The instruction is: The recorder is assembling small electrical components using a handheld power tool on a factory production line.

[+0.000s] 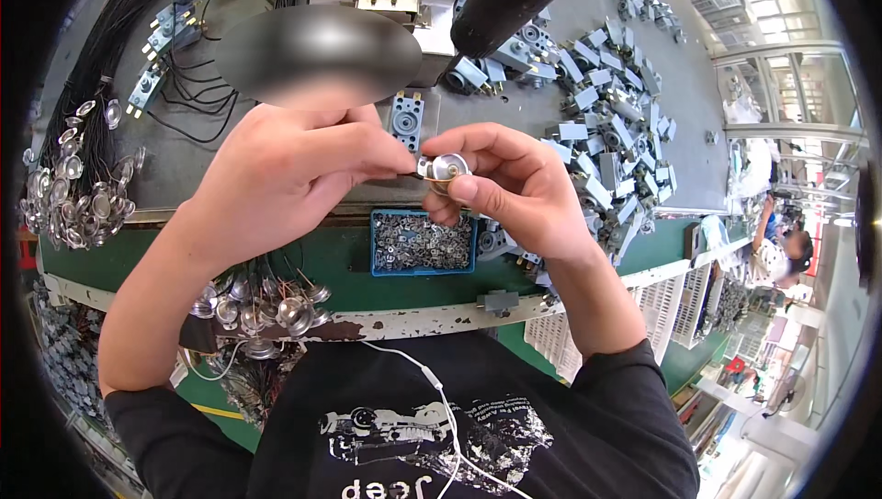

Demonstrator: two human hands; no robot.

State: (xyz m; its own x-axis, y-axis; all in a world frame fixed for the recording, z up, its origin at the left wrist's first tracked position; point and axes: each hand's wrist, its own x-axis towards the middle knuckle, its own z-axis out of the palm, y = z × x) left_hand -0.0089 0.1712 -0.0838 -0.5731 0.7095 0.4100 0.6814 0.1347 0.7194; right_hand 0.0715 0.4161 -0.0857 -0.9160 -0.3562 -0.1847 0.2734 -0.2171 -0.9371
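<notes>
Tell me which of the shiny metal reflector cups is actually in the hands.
The single reflector cup pinched between both hands' fingers at centre; the other cups lie bundled on wires at the bench's left.

I see a small round metal reflector cup (445, 169), shiny silver, held in the air above the blue tray. It is pinched between the fingers of both hands, and its open face points toward me.

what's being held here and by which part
A small round silver metal part, pinched at its rim by the right hand fingertips; the left hand grips its left end between thumb and fingers.
</notes>
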